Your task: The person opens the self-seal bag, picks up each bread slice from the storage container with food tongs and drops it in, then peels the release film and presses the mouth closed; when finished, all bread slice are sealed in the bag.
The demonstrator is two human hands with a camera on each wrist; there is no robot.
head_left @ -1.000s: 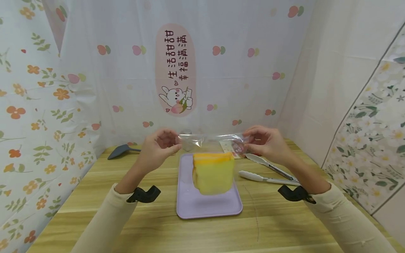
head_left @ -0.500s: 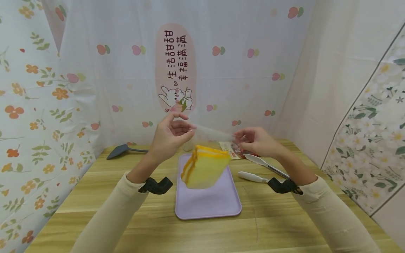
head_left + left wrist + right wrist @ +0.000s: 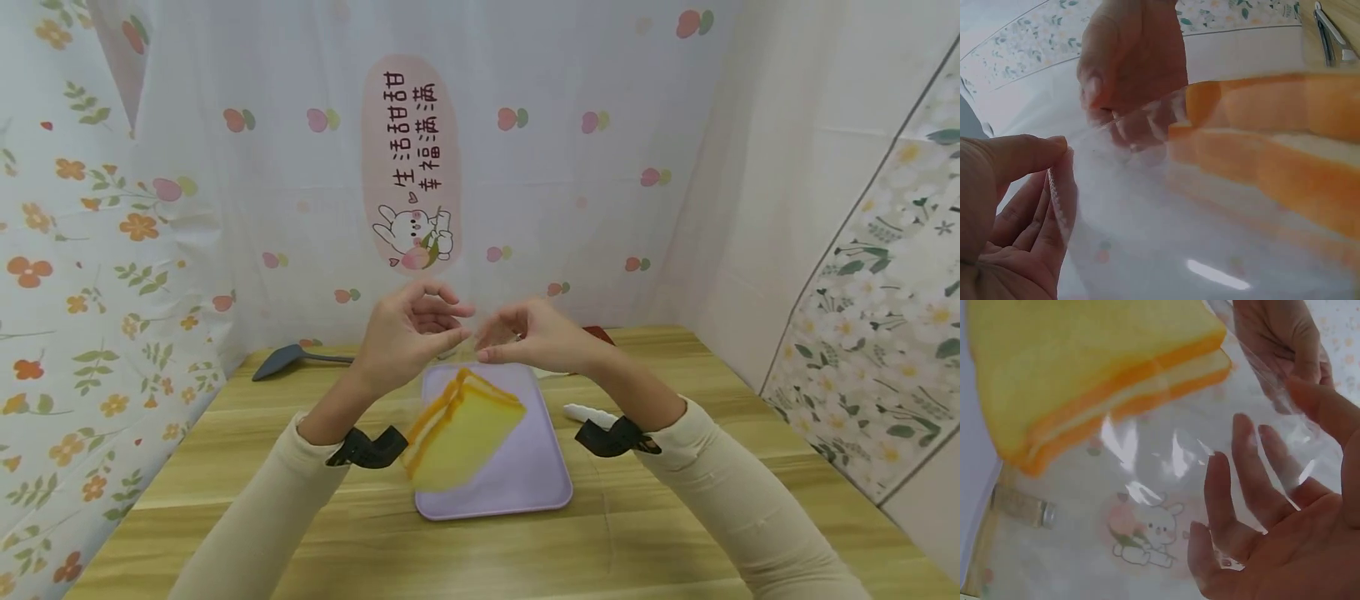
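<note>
Two thick yellow bread slices with orange crusts (image 3: 468,433) hang tilted inside a clear plastic bag (image 3: 1216,273), above a lilac tray (image 3: 536,496). With thumb and fingers my left hand (image 3: 412,333) pinches one side of the bag's top edge, as the left wrist view shows. My right hand (image 3: 536,335) holds the other side of that edge; in the right wrist view its thumb lies against the film and its other fingers are spread and bent. The two hands are close together, with fingertips nearly meeting. In the head view the clear film is hard to make out.
A dark spatula (image 3: 288,360) lies at the back left of the wooden table (image 3: 262,442). White-tipped tongs (image 3: 591,415) lie right of the tray, partly behind the right forearm. A small glass jar (image 3: 1022,506) shows in the right wrist view. A patterned curtain (image 3: 555,192) hangs behind.
My right hand has moved left toward my left hand, which has risen a little. The bagged bread has swung from nearly level to tilted, its lower corner now down and to the left.
</note>
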